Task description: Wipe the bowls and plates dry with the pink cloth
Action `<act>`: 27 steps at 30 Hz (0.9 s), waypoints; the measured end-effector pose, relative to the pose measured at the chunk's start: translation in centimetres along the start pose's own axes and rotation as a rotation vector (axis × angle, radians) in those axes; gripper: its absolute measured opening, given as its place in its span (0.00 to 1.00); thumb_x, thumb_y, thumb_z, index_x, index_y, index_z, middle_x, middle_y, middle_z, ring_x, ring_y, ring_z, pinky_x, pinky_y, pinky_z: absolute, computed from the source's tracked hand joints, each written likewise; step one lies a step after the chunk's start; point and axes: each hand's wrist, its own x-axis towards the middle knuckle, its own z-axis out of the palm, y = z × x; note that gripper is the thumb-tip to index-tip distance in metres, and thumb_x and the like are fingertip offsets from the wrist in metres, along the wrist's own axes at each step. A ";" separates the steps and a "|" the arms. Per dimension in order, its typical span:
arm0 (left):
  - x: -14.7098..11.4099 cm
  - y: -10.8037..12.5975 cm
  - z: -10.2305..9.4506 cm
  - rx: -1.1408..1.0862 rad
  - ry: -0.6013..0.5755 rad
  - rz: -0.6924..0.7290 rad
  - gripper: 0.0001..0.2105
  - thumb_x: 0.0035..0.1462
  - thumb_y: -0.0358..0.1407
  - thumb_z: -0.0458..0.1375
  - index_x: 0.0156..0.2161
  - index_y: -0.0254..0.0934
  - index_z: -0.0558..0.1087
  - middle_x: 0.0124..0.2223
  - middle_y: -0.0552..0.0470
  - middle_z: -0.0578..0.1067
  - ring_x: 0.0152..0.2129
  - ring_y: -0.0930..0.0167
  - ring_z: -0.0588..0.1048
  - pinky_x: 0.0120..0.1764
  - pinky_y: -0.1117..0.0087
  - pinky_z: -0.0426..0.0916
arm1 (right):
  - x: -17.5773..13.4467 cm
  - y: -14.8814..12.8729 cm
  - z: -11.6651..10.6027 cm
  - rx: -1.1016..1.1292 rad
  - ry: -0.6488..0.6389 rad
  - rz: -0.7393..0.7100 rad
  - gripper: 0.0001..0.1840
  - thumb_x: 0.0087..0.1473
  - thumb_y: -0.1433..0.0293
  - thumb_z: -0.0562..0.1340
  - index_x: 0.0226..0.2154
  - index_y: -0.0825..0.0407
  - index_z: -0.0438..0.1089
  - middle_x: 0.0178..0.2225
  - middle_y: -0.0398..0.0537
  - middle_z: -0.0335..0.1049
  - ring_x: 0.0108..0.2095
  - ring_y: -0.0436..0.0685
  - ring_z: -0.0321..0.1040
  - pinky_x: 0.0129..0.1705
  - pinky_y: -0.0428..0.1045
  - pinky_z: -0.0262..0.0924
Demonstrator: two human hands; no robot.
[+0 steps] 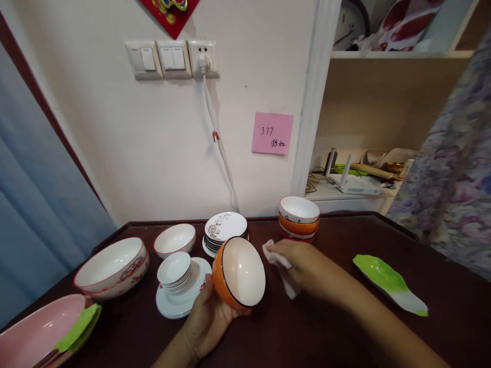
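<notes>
An orange bowl (244, 271) with a white inside and dark rim is tilted in my left hand (210, 317), its opening turned to the right. The thumb lies at its side and the fingers pass underneath. Just right of the bowl, my right hand (303, 263) grips a pale, crumpled cloth (284, 273), part of which hangs below the fingers. Cloth and bowl are apart. Behind my right hand stands a stack of bowls (299, 217), white on top with orange below. A stack of patterned plates (225, 226) sits behind the held bowl.
Small white bowls (174, 268) stand on white plates (169, 305) to the left. Beyond them are a white bowl (175, 240), a large patterned bowl (113, 268) and a pink dish (46, 327). A green leaf-shaped dish (387, 281) lies right on the dark table (314, 337).
</notes>
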 end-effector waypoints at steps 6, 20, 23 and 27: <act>-0.5 -0.2 -0.7 -0.015 -0.119 -0.060 0.25 0.42 0.49 0.67 0.47 0.43 0.78 0.46 0.48 0.81 0.53 0.55 0.70 0.57 0.55 0.60 | 0.9 0.6 2.2 0.724 0.029 0.258 0.26 0.52 0.62 0.64 0.53 0.48 0.65 0.47 0.50 0.72 0.44 0.59 0.70 0.45 0.54 0.64; 0.0 -0.7 0.1 0.265 -0.084 0.013 0.27 0.60 0.48 0.53 0.63 0.48 0.58 0.62 0.43 0.65 0.52 0.57 0.70 0.49 0.54 0.67 | 1.3 2.4 6.4 0.909 0.290 0.396 0.18 0.49 0.63 0.65 0.43 0.53 0.71 0.39 0.51 0.76 0.38 0.60 0.72 0.44 0.55 0.64; 0.0 -0.7 0.5 0.341 -0.126 -0.011 0.35 0.52 0.50 0.60 0.64 0.47 0.56 0.63 0.40 0.63 0.48 0.54 0.72 0.45 0.54 0.69 | 1.4 2.3 4.8 0.514 0.365 0.130 0.16 0.53 0.71 0.60 0.45 0.50 0.73 0.45 0.51 0.73 0.46 0.61 0.68 0.50 0.55 0.60; -0.1 -1.2 0.9 0.500 -0.026 -0.055 0.36 0.49 0.40 0.66 0.63 0.42 0.58 0.54 0.38 0.72 0.43 0.57 0.75 0.43 0.56 0.69 | 0.6 1.0 4.7 0.241 0.271 -0.119 0.25 0.51 0.79 0.56 0.51 0.47 0.70 0.46 0.52 0.71 0.46 0.58 0.68 0.49 0.53 0.61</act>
